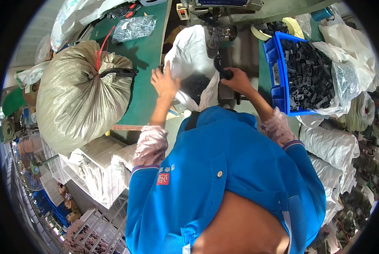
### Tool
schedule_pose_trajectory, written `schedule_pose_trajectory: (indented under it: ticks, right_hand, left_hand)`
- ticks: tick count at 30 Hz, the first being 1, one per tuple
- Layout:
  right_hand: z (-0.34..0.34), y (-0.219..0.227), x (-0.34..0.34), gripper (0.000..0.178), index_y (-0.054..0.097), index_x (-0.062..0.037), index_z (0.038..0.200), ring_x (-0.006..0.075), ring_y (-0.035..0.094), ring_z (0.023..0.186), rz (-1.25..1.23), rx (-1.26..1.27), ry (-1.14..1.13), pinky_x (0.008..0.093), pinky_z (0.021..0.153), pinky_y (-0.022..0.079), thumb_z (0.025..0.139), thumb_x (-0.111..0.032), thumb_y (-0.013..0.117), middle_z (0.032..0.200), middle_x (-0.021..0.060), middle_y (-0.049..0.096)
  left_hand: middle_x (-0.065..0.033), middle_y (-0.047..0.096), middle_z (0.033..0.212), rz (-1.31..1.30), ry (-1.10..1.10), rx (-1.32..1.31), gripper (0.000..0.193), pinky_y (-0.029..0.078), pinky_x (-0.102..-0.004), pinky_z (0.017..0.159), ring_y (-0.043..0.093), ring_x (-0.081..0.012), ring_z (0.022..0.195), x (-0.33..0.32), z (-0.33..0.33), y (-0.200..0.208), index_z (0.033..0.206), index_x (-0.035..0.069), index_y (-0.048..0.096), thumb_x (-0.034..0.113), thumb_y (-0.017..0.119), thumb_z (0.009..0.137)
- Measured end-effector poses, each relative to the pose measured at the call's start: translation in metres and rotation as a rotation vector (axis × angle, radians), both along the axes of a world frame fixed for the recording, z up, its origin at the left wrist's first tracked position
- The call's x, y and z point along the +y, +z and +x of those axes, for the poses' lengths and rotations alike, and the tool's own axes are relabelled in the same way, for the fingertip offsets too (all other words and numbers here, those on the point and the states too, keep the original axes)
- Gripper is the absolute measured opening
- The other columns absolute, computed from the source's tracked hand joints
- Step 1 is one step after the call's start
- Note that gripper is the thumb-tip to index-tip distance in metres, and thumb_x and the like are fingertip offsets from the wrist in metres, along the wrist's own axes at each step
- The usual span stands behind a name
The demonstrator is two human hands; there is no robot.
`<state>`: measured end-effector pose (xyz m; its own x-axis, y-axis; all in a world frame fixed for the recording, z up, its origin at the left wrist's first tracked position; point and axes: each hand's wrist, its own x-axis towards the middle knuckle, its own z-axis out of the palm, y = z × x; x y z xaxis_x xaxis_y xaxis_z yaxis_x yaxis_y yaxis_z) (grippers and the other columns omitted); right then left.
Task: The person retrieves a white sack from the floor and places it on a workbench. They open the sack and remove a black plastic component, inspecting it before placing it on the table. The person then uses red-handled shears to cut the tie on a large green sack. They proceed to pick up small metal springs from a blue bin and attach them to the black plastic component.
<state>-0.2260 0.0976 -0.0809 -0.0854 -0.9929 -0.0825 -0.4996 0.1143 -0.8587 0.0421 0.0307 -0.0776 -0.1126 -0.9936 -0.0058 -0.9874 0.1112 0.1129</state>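
Observation:
A white woven sack (189, 46) stands gaping in front of me, with a heap of small dark parts (196, 86) inside. My left hand (166, 82) lies against the sack's left edge, fingers spread. On the sack's other side, my right hand (239, 81) is closed round a black curved handle (226, 74) just below a machine's metal column (212, 42). What the handle joins to is hard to make out.
Left, a bulging tied sack (81, 97) with a red tie sits on a green table (145, 61), near a clear bag of parts (133, 28). Right, a blue crate (278, 91) holds black plastic pieces (308, 74). White sacks (329, 146) lie below it.

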Motion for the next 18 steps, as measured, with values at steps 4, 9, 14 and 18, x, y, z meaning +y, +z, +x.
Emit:
schedule_pose_trajectory:
  ticks: [4, 9, 14, 18]
  right_hand:
    - [0.022, -0.029, -0.03, 0.039, 0.066, -0.0015, 0.094, 0.0258, 0.064, 0.071, 0.456, -0.125, 0.181, 0.0346, 0.069, 0.05, 0.063, -0.024, 0.072, 0.075, 0.0143, 0.065]
    - [-0.02, -0.078, 0.01, 0.02, 0.066, -0.0026, 0.079, 0.0182, 0.061, 0.06, 0.27, 0.12, -0.197, 0.0318, 0.057, 0.047, 0.066, -0.017, 0.068, 0.066, 0.0095, 0.062]
    - [-0.04, -0.056, 0.049, 0.024, 0.065, 0.0003, 0.081, 0.0177, 0.062, 0.064, 0.452, -0.121, -0.217, 0.0313, 0.061, 0.048, 0.068, -0.018, 0.072, 0.07, 0.0118, 0.064]
    - [-0.026, 0.02, 0.045, 0.02, 0.064, -0.0012, 0.081, 0.0132, 0.059, 0.062, 0.023, -0.054, -0.29, 0.0283, 0.058, 0.046, 0.072, -0.017, 0.074, 0.069, 0.0065, 0.063]
  left_hand:
    - [-0.025, 0.054, 0.117, 0.44, 0.051, 0.23, 0.057, 0.042, -0.0445, 0.093, 0.052, -0.0388, 0.109, -0.018, 0.026, -0.009, 0.131, 0.017, 0.045, 0.017, 0.059, 0.075]
    - [-0.0224, 0.062, 0.105, 0.379, 0.26, 0.582, 0.042, 0.047, -0.0403, 0.087, 0.06, -0.0374, 0.097, -0.013, 0.096, -0.036, 0.116, 0.011, 0.061, 0.002, 0.051, 0.076]
    - [-0.0204, 0.063, 0.105, 0.162, 0.139, 0.298, 0.052, 0.047, -0.0414, 0.085, 0.061, -0.034, 0.092, 0.005, 0.093, -0.032, 0.126, 0.011, 0.053, 0.012, 0.061, 0.075]
    - [-0.0196, 0.063, 0.096, -0.209, -0.013, 0.326, 0.053, 0.048, -0.0389, 0.078, 0.061, -0.0316, 0.083, 0.018, 0.041, 0.022, 0.125, 0.006, 0.051, 0.016, 0.064, 0.075]
